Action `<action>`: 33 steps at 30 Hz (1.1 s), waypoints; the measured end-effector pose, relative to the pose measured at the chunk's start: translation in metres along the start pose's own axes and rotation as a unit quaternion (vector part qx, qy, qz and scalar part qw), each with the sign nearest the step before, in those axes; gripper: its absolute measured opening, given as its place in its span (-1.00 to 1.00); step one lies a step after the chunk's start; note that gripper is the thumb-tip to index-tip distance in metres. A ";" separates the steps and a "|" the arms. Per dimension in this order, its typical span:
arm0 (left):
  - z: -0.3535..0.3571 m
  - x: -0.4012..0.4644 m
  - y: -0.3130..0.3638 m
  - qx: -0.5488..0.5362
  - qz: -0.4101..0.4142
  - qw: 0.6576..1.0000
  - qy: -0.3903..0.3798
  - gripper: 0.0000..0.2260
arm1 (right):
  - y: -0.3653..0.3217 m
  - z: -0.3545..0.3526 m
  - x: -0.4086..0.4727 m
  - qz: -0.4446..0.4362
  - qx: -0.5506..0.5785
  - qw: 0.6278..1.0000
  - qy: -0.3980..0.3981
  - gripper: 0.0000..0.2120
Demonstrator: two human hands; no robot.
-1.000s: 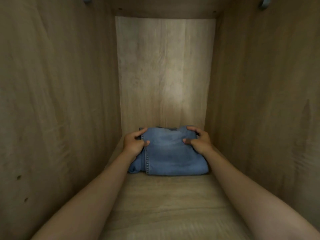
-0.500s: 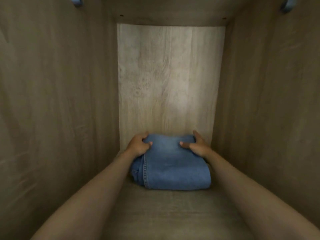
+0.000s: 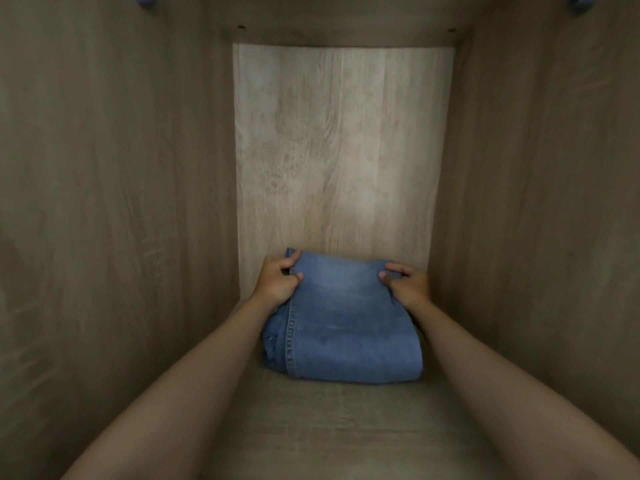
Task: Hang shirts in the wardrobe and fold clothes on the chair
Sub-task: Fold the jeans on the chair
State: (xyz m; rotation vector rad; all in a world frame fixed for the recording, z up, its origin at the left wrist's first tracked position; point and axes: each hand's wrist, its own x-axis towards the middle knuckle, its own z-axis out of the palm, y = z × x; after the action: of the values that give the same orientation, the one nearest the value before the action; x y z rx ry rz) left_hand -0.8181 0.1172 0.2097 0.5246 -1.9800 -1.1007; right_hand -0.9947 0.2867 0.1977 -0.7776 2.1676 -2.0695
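Head view: folded jeans (image 3: 346,327) lie on the wardrobe shelf (image 3: 329,427); left hand (image 3: 277,282) and right hand (image 3: 407,284) have fingers clamped on the far corners. Stowing step; next, likely release and withdraw.

Wardrobe walls (image 3: 114,202) flank folded jeans (image 3: 346,327); shelf front (image 3: 329,427) free.

Inside a wooden wardrobe (image 3: 104,202), folded blue jeans (image 3: 346,327) lie on the shelf (image 3: 329,427) near the back panel (image 3: 339,150), with the left hand (image 3: 278,282) and right hand (image 3: 407,284) gripping their far corners.
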 end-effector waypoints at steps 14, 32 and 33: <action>-0.012 -0.037 0.045 0.134 -0.051 0.985 -0.096 -0.56 | -0.051 0.000 -0.052 -0.050 -0.282 0.948 -0.138 -0.50; -0.002 -0.094 0.011 0.424 0.034 0.883 -0.196 -0.51 | -0.018 0.010 -0.100 -0.047 -0.560 0.791 -0.243 -0.30; -0.003 -0.089 0.016 0.416 0.044 0.889 -0.186 -0.53 | -0.022 0.011 -0.094 -0.055 -0.556 0.795 -0.237 -0.30</action>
State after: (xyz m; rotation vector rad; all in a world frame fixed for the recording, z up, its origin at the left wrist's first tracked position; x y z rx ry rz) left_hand -0.7625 0.1833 0.1847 0.6747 -2.7688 -0.2367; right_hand -0.9018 0.3123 0.1886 -1.2782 2.8402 -0.2627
